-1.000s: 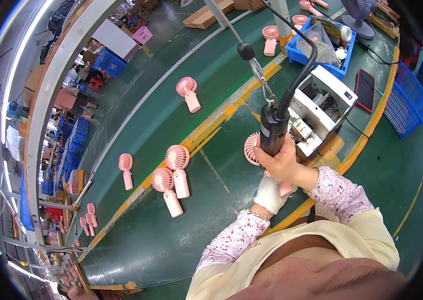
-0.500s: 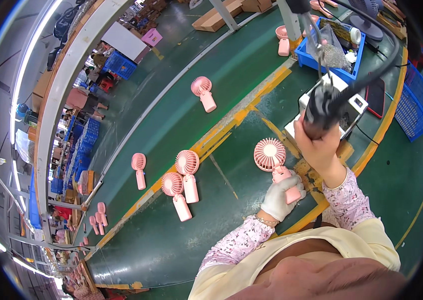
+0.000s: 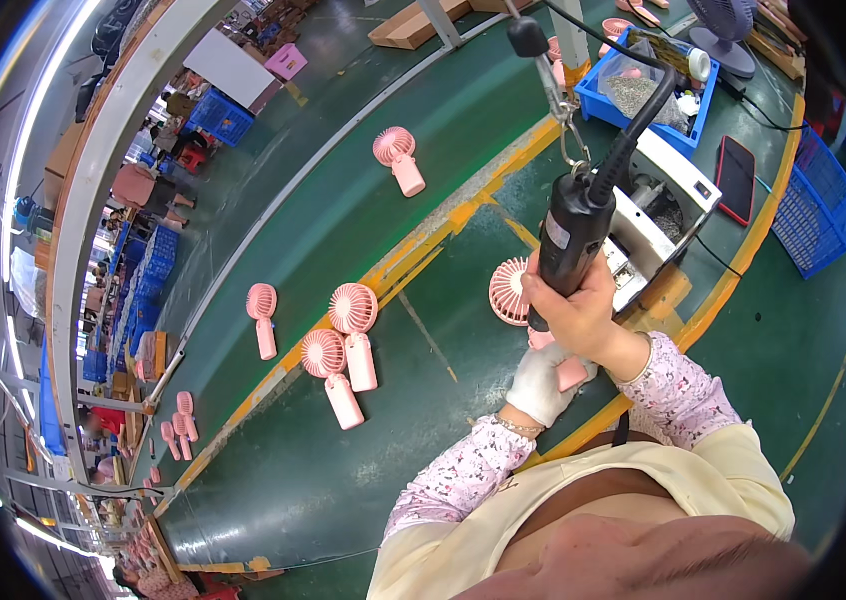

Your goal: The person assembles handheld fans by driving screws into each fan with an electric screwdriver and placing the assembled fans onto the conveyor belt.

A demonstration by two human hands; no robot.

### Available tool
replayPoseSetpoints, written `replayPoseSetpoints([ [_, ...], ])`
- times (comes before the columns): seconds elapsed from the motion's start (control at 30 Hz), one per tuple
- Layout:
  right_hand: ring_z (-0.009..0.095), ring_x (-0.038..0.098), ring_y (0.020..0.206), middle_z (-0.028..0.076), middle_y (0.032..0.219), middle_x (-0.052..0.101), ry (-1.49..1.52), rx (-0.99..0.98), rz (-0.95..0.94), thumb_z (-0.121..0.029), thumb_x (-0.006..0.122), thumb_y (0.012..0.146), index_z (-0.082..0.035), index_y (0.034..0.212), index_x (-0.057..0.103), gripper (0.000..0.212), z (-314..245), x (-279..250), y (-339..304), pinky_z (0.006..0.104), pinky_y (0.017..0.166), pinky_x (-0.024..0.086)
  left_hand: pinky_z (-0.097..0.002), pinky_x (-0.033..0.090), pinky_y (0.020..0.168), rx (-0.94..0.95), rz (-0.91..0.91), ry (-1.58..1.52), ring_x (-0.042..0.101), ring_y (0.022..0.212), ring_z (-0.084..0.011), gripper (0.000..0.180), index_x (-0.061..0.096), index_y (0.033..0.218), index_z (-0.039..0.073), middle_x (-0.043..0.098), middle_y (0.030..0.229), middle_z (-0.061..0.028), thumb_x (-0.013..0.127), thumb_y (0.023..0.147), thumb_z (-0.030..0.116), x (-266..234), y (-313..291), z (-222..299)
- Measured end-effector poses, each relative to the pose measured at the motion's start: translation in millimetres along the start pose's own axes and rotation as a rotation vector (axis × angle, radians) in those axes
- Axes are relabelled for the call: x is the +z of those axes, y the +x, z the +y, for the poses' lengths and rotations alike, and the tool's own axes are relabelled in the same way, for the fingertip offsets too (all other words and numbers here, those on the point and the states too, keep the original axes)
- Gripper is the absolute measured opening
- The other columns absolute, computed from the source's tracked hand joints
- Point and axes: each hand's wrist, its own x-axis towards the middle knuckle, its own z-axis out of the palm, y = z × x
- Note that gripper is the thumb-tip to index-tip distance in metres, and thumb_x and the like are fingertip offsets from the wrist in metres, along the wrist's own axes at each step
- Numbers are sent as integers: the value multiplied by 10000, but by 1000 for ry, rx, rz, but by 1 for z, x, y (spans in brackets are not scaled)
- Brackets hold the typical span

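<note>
In a white glove, my left hand (image 3: pixel 541 388) grips the handle of a pink handheld fan (image 3: pixel 510 292), whose round cage points away from me on the green bench. My bare right hand (image 3: pixel 583 310) is wrapped around a black electric screwdriver (image 3: pixel 573 232) that hangs by a metal hook and has a thick black cable. The tool's lower end stands over the fan's handle, and my right hand covers part of the fan. Whether the tip touches the fan is hidden. Just right of the screwdriver sits a white metal screw feeder (image 3: pixel 678 165) with small screws inside.
Several pink fans lie left, two close together (image 3: pixel 353 308) and another (image 3: pixel 398 160) on the green belt (image 3: pixel 318 215). A blue tray (image 3: pixel 678 140) with bags of screws stands at the back right, near a phone (image 3: pixel 736 180), a blue basket (image 3: pixel 813 215) and a grey desk fan (image 3: pixel 721 30).
My right hand has brought the screwdriver left and down from above the screw feeder to the pink fan's handle. My left hand keeps its hold on the fan.
</note>
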Motion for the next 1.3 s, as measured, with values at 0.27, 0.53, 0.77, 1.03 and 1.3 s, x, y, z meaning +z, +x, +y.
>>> replayPoseSetpoints([
  [0.27,91,555,635,39,739,587,-110,90,-22,-41,674,769,5,1068,466,367,22,-4,-11,246,591,463,-378,453,832,71,22,56,574,962,-344,317,627,1006,41,626,987,-155,704,712,130,9,-5,-21],
  [0.53,93,567,691,42,779,609,-142,53,-123,-72,695,750,7,1127,469,447,33,-13,-10,257,656,478,-371,455,806,92,2,61,590,902,-320,250,633,950,46,631,909,-144,686,710,93,1,-1,-12],
  [0.77,141,548,642,88,744,541,161,-111,-194,101,522,777,13,1202,333,473,2,-20,11,265,578,465,-314,487,697,-501,-289,-925,600,818,-158,133,545,927,37,600,814,-49,602,808,56,-37,19,-19],
  [1.03,179,631,597,92,735,612,-392,-215,-265,-91,778,663,30,1152,469,591,2,-28,6,277,547,490,-403,370,959,-147,438,185,401,1180,-345,506,492,1207,97,389,1269,-202,592,812,398,-130,238,-47],
  [1.3,163,608,582,73,721,609,-366,-95,-296,-79,747,687,29,1207,451,608,-3,-23,10,259,562,476,-434,416,905,-418,501,728,512,1033,-363,227,636,994,237,502,1112,-165,589,775,274,-170,291,-112],
])
